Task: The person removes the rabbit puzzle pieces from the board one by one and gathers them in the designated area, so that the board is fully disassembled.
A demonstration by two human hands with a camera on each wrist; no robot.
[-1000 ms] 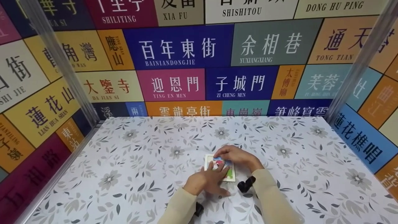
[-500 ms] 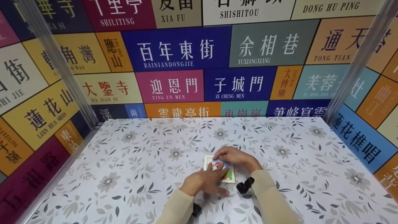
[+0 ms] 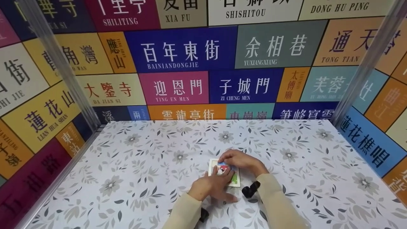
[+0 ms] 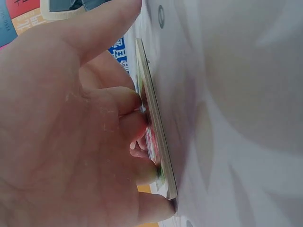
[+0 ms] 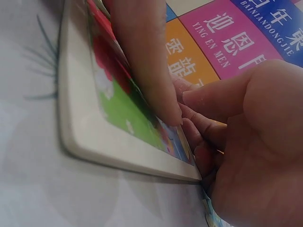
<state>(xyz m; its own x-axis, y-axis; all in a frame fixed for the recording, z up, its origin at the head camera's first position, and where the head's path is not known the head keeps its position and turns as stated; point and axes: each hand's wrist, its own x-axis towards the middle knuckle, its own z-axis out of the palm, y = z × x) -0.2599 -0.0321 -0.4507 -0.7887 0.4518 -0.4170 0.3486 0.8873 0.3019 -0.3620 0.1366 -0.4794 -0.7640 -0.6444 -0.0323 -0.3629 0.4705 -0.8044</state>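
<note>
board: small cream-framed picture puzzle board (image 3: 237, 181), red/green/blue print, lies flat on the floral-print tablecloth (image 3: 143, 165), near the front edge, about mid-width.
left hand: your left hand (image 3: 211, 186) has straightened fingers (image 4: 128, 101) pressing down on the board face; thumb off the near edge, on the cloth. Nothing gripped.
right hand: your right hand (image 3: 240, 160) has fingertips (image 5: 189, 137) curled at the board's far edge, pinching what looks like a thin blue printed puzzle piece (image 5: 182, 142); can't tell if it's seated or loose.
handling, board: looks light, stiff, thin, probably card or wood. Smooth face, so likely to slide on the cloth unless pinned. Take hold by the raised cream rim, not the picture.
handling, piece: thin and flat, probably bends easily. Pinch it at an edge and keep it level.
other: black wrist-camera mounts (image 3: 251, 189) on both cream sleeves; walls of coloured sign panels (image 3: 181, 47) around the table.
</note>
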